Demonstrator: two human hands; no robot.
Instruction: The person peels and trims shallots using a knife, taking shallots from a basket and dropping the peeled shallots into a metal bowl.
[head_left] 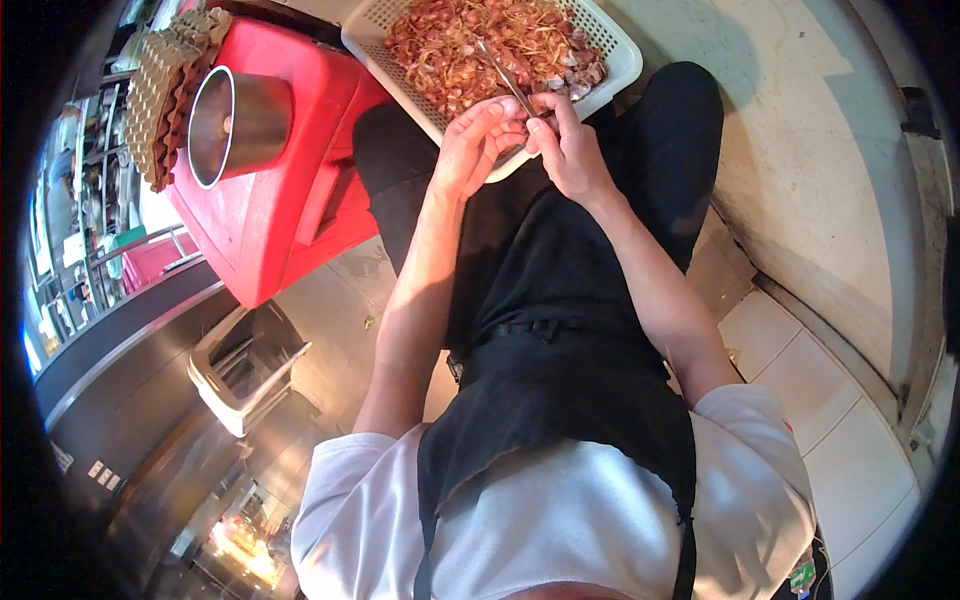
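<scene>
One slim silver metal knife (508,80) pinched in the fingers of the right hand (574,162), blade over a pale plastic basket (625,62). Left hand's (468,150) fingers bunch just left, can't tell holding what tbh.

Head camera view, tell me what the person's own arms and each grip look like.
The left arm and right arm emerge from short, loose white sleeves; the forearms are bare. The left grip and right grip are ungloved human hands. No watch or cable shows.
</scene>
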